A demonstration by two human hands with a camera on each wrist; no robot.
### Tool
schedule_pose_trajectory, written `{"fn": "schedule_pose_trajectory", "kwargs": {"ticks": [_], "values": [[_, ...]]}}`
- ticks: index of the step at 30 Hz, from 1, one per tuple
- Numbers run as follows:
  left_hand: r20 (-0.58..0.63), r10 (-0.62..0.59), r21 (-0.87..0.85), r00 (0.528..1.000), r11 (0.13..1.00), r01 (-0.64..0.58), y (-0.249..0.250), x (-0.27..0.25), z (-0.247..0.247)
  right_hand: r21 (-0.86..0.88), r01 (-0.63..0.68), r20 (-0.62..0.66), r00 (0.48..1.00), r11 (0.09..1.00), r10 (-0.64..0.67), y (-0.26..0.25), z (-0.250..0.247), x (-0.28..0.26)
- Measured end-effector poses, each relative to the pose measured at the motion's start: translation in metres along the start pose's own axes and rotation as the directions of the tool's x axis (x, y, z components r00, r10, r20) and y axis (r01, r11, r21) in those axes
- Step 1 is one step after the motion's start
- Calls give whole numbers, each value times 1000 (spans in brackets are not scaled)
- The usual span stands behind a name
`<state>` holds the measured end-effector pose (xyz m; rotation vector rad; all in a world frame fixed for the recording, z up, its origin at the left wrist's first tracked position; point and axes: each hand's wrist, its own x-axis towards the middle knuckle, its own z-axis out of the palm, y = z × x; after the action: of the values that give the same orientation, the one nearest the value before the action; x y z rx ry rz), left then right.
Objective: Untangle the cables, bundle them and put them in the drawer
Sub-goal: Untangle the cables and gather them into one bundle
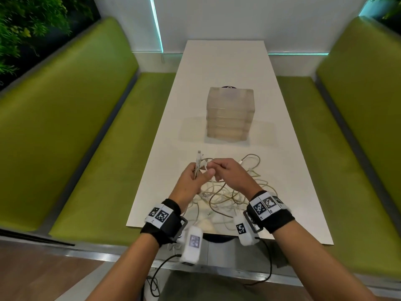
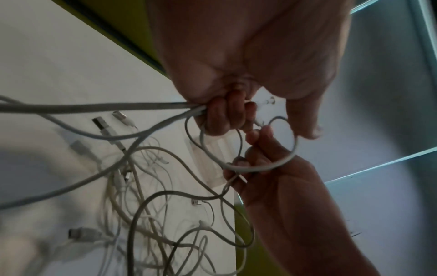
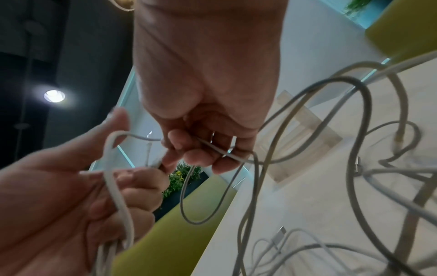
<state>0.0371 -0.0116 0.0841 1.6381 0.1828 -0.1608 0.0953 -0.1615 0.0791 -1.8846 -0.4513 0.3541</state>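
At the near end of the tabletop point(image 1: 288, 170) lies the tangle of cables point(image 1: 225, 196), pale loops crossing one another with several plugs lying loose among them. Just above the heap, the left hand point(image 1: 192, 178) has its grip curled round a few folded lengths of one white cable point(image 2: 165, 106), kept together so the gathered part does not slip back into the heap. The right hand point(image 1: 230, 172), close beside it, pinches a thin loop of cable between thumb and fingers point(image 3: 179, 142), apparently feeding it toward the left to wind a bundle. Farther along the tabletop, well apart from the heap, stands the translucent drawer unit point(image 1: 230, 114), its drawers shut; nothing has gone in yet.
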Motion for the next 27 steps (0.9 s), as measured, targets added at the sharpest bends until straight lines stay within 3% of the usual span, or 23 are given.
{"fn": "schedule_pose_trajectory", "kwargs": {"ticks": [4, 7, 12, 16, 19, 23, 27], "values": [[-148, 69, 109, 987, 993, -53, 1, 7, -2, -78, -5, 20, 1000, 997, 6, 0, -3, -2], [-191, 103, 163, 976, 984, -71, 1, 10, -8, -242, 9, 89, 996, 970, 13, 10, -4, 4], [-407, 104, -84, 907, 985, -150, 26, 9, -36, -400, -100, 27, 992, 911, 120, 49, -27, 11], [-499, 108, -188, 860, 955, -229, 36, 10, -56, -280, -93, -46, 995, 955, 83, 59, -38, 8], [-449, 89, -117, 889, 981, -157, 26, 12, -52, -194, -14, -61, 998, 981, 2, 47, -35, 6], [-228, 57, 27, 972, 998, -53, 13, 11, -28, -300, 107, 54, 994, 948, -95, 26, -20, 6], [-64, 54, 113, 997, 993, -47, 8, 10, -8, -378, 190, 96, 981, 906, -166, 14, -10, 8]]}}
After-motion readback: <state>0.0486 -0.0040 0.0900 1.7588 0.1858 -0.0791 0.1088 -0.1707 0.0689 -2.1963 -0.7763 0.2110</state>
